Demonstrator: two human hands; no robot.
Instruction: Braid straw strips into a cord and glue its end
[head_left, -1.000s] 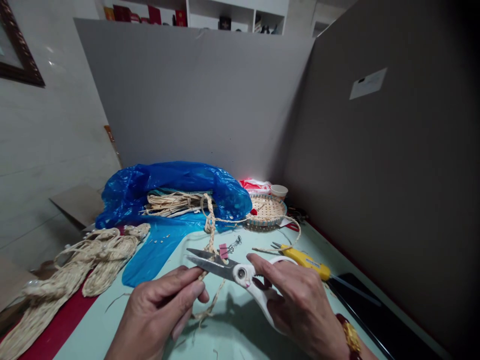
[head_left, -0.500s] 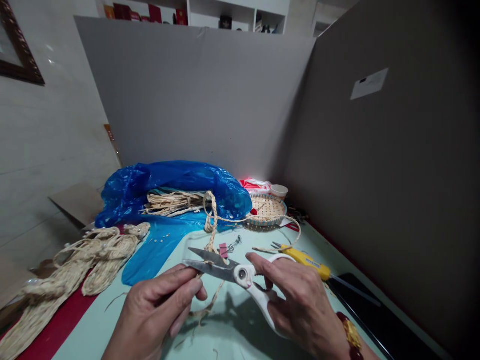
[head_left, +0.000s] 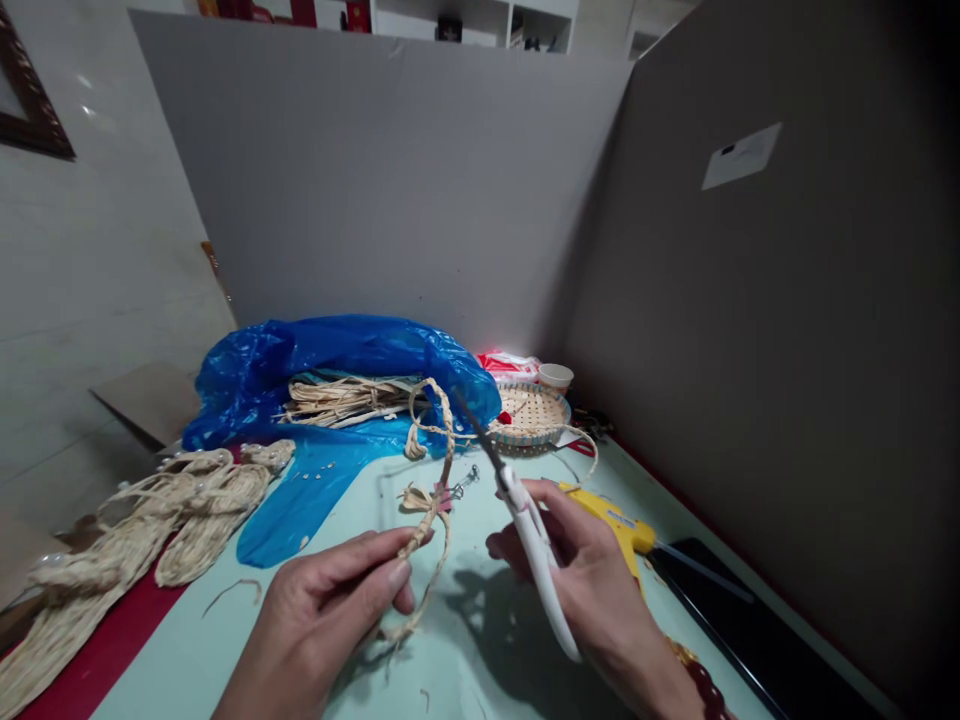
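Observation:
My left hand point(head_left: 330, 605) pinches a braided straw cord point(head_left: 437, 470) between thumb and fingers low in the middle of the head view. The cord rises from that pinch toward the blue bag, and a pink binder clip point(head_left: 448, 492) hangs on it. My right hand point(head_left: 581, 575) grips white-handled scissors point(head_left: 525, 525); their closed blades point up and away, just right of the cord and apart from it. Loose straw ends dangle below my left fingers.
A blue plastic bag point(head_left: 337, 365) holds straw strands point(head_left: 341, 400). Woven straw sandals point(head_left: 142, 530) lie at left on a red cloth. A yellow glue gun point(head_left: 615, 520), a round woven tray point(head_left: 532, 412), a small white cup point(head_left: 556, 376) and a dark phone point(head_left: 742, 625) lie right. Grey partitions stand behind and right.
The scissors swung from lying across the cord, blades apart, to pointing up and away with blades together. The cord above my left fingers now curls free, and the view tipped slightly.

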